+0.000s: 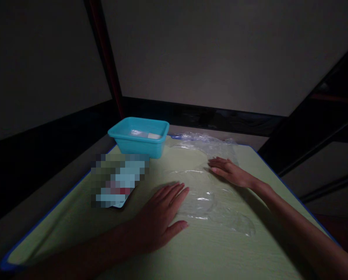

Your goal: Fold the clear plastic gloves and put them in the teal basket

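Observation:
A sheet of clear plastic film (pixel 211 194) lies spread on the pale green table (pixel 208 252). My left hand (pixel 162 217) rests flat on the table at the film's near left edge, fingers stretched out. Farther back, my right hand (pixel 230 171) lies flat on the film with fingers extended toward the left. Neither hand holds anything. A crumpled part of the film (pixel 205 140) bunches up at the table's far edge.
A teal plastic tub (pixel 139 137) with something pale inside stands at the back left of the table. In front of it lies a flat, blurred-out item (pixel 117 179). The table has a blue rim (pixel 45 217). Dim walls surround the table.

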### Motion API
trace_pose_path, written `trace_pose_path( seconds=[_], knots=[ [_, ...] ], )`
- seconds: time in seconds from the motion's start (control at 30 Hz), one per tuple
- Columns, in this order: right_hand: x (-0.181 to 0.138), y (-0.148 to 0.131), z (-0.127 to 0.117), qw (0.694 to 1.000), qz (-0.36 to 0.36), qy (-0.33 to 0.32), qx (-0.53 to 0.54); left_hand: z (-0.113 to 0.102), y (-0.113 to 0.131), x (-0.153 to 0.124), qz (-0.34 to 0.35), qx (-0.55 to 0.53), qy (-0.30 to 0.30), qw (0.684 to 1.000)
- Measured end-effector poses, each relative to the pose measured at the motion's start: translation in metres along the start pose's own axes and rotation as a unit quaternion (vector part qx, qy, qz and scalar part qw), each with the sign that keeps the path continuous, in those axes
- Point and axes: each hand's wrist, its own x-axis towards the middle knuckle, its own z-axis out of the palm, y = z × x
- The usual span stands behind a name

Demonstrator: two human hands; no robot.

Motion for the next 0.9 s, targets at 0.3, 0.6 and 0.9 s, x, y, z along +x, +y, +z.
trace_pose_path(
  seconds=[0.3,0.6,0.9],
  knots=[
    [-0.010,-0.008,0.005,0.999,0.003,0.011,-0.038,-0.002,-0.002,0.002,0.000,-0.006,0.032,0.999],
    [-0.043,-0.035,-0.009,0.996,-0.062,0.059,-0.010,0.000,-0.002,0.004,0.001,0.009,0.043,0.999],
    [-0.065,-0.042,-0.005,0.994,-0.105,-0.007,0.040,0.000,0.001,0.006,0.001,0.016,0.042,0.999]
  ],
)
